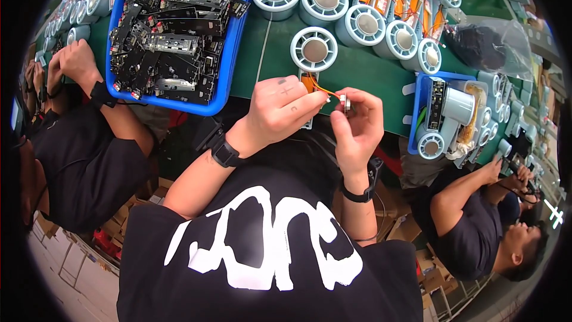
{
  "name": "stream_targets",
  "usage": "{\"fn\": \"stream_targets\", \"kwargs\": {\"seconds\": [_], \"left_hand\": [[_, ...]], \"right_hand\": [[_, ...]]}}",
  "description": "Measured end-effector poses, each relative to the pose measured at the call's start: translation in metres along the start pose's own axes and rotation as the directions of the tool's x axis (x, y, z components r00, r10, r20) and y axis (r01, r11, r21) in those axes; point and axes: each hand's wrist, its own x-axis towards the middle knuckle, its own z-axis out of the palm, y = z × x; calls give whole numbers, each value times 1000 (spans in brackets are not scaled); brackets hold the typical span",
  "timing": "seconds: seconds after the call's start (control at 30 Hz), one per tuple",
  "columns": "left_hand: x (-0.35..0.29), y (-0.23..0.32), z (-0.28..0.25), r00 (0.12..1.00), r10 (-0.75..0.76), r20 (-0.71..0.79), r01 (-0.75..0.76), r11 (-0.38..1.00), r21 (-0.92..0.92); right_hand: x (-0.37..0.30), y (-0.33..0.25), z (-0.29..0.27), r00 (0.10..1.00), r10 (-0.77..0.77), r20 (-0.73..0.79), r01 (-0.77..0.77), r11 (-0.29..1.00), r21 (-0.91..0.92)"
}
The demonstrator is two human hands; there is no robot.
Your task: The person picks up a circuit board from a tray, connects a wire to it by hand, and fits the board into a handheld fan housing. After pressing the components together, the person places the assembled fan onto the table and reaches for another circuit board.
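Fingers of your left hand (pixel 280 110) pinch thin orange wires (pixel 325 89); your right hand (pixel 356 120) clamps their small white plug (pixel 344 102). Light, limp, fragile, I'd judge: grip the plug's body, not the wires.

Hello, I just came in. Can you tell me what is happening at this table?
A person at a green workbench holds a small connector between both hands: the left hand pinches its thin orange wires, and the right hand grips the plug end. Round white fan-like parts stand in a row just beyond, beside a blue tray of black circuit boards. Other people work on either side.
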Motion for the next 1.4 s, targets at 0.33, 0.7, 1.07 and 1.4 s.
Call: {"fn": "stream_targets", "kwargs": {"seconds": [0.33,0.7,1.07,1.4], "left_hand": [[0,0,0,999,-35,4,35,999,21],[1,-5,0,999,-26,30,26,999,-29],[5,3,1,995,-102,21,103,992,-77],[8,9,0,973,-227,30,229,964,-132]], "right_hand": [[16,-17,12,999,45,-13,-47,956,-291],[15,-16,2,982,189,28,-190,979,68],[-2,8,0,990,-143,-1,140,969,-203],[-7,12,-1,991,-120,-60,105,971,-216]]}}
